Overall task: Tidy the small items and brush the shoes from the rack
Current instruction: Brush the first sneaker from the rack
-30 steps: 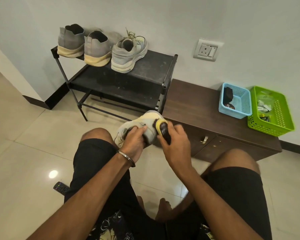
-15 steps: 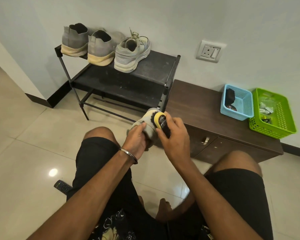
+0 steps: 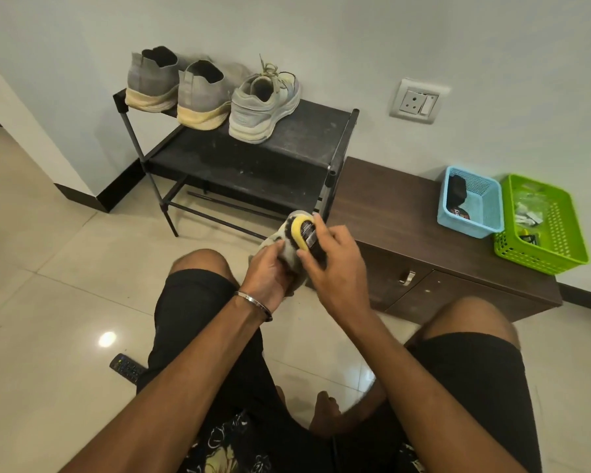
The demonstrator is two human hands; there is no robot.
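Note:
My left hand grips a pale grey sneaker held up in front of my knees; most of the shoe is hidden behind both hands. My right hand grips a yellow and black shoe brush and presses it against the shoe's upper end. On the top shelf of the black shoe rack stand two grey sock-style shoes and one laced grey sneaker, heels toward me.
A low brown cabinet stands right of the rack, carrying a blue basket with a dark item and a green basket with small items. A black remote lies on the tiled floor by my left thigh. A wall socket sits above.
The shoe has turned from lying sideways to pointing more end-on, and the brush has slid up toward its top end. Both hands have shifted slightly right and away from me.

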